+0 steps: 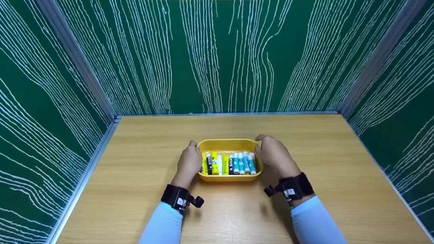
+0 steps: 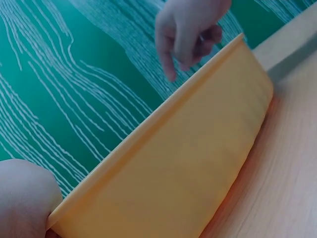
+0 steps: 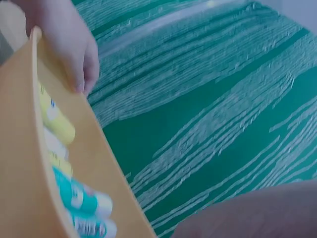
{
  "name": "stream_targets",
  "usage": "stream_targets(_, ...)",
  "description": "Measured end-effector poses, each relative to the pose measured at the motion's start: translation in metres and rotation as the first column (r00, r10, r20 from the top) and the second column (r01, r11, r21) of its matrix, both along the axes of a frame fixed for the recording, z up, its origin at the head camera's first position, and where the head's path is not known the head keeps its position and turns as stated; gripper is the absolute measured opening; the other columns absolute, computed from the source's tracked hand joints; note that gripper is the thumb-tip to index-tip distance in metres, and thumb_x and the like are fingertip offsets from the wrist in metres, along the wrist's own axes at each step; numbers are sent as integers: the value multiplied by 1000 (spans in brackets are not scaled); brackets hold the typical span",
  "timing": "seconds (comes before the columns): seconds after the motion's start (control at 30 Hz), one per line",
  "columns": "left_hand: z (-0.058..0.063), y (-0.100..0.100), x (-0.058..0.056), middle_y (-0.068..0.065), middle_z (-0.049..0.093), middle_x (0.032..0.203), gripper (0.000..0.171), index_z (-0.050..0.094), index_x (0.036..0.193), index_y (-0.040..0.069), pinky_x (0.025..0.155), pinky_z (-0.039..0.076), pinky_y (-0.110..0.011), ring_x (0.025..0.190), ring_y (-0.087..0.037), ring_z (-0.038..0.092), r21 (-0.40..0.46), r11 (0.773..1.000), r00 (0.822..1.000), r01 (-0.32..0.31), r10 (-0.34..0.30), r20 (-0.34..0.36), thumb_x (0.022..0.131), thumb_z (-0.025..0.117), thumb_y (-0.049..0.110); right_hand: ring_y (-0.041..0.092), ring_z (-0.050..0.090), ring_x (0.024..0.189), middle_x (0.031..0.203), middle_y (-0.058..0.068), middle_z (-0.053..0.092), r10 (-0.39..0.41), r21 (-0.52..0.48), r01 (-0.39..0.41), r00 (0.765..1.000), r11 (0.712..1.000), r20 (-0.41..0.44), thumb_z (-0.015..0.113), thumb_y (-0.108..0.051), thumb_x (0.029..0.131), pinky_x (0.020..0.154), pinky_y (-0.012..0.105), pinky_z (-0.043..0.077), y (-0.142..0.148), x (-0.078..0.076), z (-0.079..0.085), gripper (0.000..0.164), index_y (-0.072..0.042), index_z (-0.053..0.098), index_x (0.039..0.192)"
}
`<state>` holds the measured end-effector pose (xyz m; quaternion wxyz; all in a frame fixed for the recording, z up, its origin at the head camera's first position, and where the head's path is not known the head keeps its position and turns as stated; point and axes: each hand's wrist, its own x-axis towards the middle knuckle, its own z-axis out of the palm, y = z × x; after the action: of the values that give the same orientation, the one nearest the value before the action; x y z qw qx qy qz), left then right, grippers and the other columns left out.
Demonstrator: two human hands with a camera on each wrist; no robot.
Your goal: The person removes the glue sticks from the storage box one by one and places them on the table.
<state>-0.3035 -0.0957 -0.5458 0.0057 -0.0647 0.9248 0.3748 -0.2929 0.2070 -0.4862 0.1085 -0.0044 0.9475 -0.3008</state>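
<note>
Positioning the yellow tray (image 1: pixel 230 178) of glue sticks (image 1: pixel 241 163) seems underway: left hand (image 1: pixel 190 160) grips it, right hand (image 1: pixel 276 154) loose alongside; next probably calls for steadying

1. Clock centred on tray (image 1: pixel 230 178), 12 = green wall (image 1: pixel 196 57).
2. From where I stand: 9 blocked, left hand (image 1: pixel 188 161) on rim.
3. Right hand (image 1: pixel 276 154) crowds 2–3.
4. Tray's 6 side packed with tubes (image 1: pixel 241 163); finger room inside at 12.
5. Bare tabletop (image 1: pixel 230 126) at 12; lane at 6, between wrist straps (image 1: pixel 296 187).
</note>
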Motion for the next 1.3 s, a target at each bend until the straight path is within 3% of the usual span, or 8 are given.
stream_targets(0.1, 1, 0, -1, -20, 78, 127, 32, 58, 146, 8, 82, 63, -44, 103, -28, 77, 0, 1000, 1000, -2, 2, 10, 124, 40, 24, 26, 67, 84, 125, 20, 72, 1, -9, -1, 1000, 1000, -1, 62, -19, 116, 65, 31, 53, -12, 8, 5, 49, -6, 57, 163)
stream_targets(0.17, 1, 0, -1, -20, 78, 128, 34, 58, 147, 9, 82, 63, -43, 103, -28, 77, -2, 1000, 1000, 2, -2, 13, 124, 40, 25, 26, 68, 86, 131, 21, 73, 34, 10, -34, 999, 999, -6, 66, -23, 115, 66, 30, 53, -19, 12, 5, 50, -5, 60, 161)
stream_targets(0.33, 1, 0, 1, -20, 78, 129, 34, 57, 148, 9, 83, 64, -43, 104, -28, 77, 4, 1000, 1000, 0, 0, 29, 124, 39, 26, 20, 60, 67, 110, 17, 74, 100, 56, -101, 995, 993, 23, 71, -34, 114, 60, 30, 48, -33, 15, -4, 56, -5, 62, 160)
stream_targets(0.47, 1, 0, 1, -20, 77, 131, 35, 56, 149, 9, 87, 65, -44, 107, -28, 77, 13, 1000, 999, -7, 7, 39, 124, 38, 26, 22, 70, 83, 118, 12, 75, 106, 71, -107, 994, 992, 25, 80, -37, 108, 71, 31, 55, -37, 15, -10, 60, -6, 66, 156)
stream_targets(0.63, 2, 1, 1, -20, 77, 135, 37, 56, 151, 9, 91, 65, -46, 110, -29, 77, 15, 1000, 999, -9, 9, 39, 124, 38, 26, 25, 70, 95, 119, 11, 76, 131, 83, -132, 991, 988, 17, 88, -38, 102, 81, 34, 56, -38, 14, -16, 62, -7, 70, 152)
stream_targets(0.87, 1, -1, 2, -21, 79, 123, 29, 60, 140, 6, 86, 63, -49, 105, -30, 78, -26, 1000, 1000, 8, -9, -28, 123, 43, 22, 25, 70, 82, 103, 9, 76, 164, 41, -164, 986, 986, 13, 96, -34, 95, 72, 33, 56, -37, 13, -19, 59, -8, 74, 143)
stream_targets(1.07, 1, -2, 2, -22, 80, 124, 30, 60, 141, 7, 87, 63, -50, 106, -31, 79, -22, 1000, 1000, 7, -7, -27, 123, 42, 23, 26, 72, 91, 109, 9, 75, 170, 0, -170, 985, 985, 42, 99, -30, 91, 78, 33, 61, -36, 12, -16, 52, -14, 73, 133)
stream_targets(1.3, 2, 1, 0, -19, 79, 128, 32, 59, 144, 9, 89, 64, -47, 108, -29, 77, 1, 1000, 1000, -2, 2, 10, 124, 41, 26, 29, 73, 95, 117, 12, 73, 154, -40, -150, 981, 988, 120, 90, -20, 98, 75, 33, 64, -36, 8, -9, 42, -17, 66, 132)
